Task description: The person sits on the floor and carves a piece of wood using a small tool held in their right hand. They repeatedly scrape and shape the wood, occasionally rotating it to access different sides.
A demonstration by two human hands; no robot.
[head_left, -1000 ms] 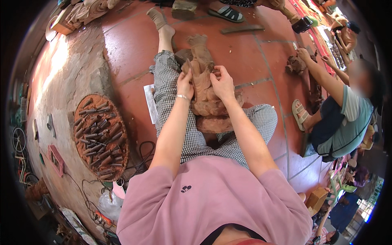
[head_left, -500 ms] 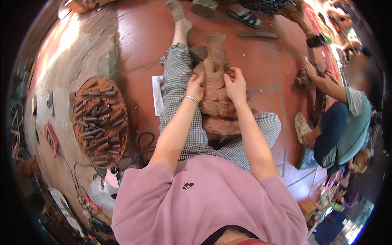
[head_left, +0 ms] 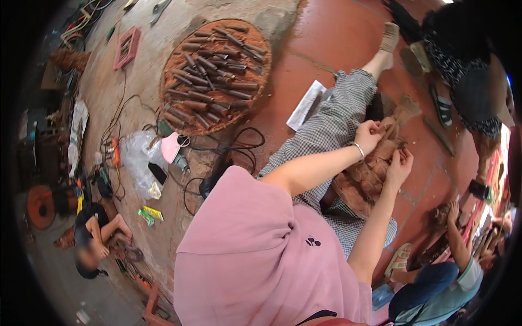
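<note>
Right hand (head_left: 398,165) is on the near side of the brown wooden carving (head_left: 375,163), fingers curled and pinching its edge. The carving lies across the checked trouser lap (head_left: 326,130), between both sets of fingers. Left hand (head_left: 370,135), silver bangle (head_left: 359,150) at the wrist, fingers clenched on the carving's upper part. Beyond the fingers, a round tray of chisels (head_left: 215,76) and 1 folded paper (head_left: 306,105).

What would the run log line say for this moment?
left hand: on wooden carving | right hand: on carving | carving: in lap | round tray of chisels: on floor, untouched
</note>
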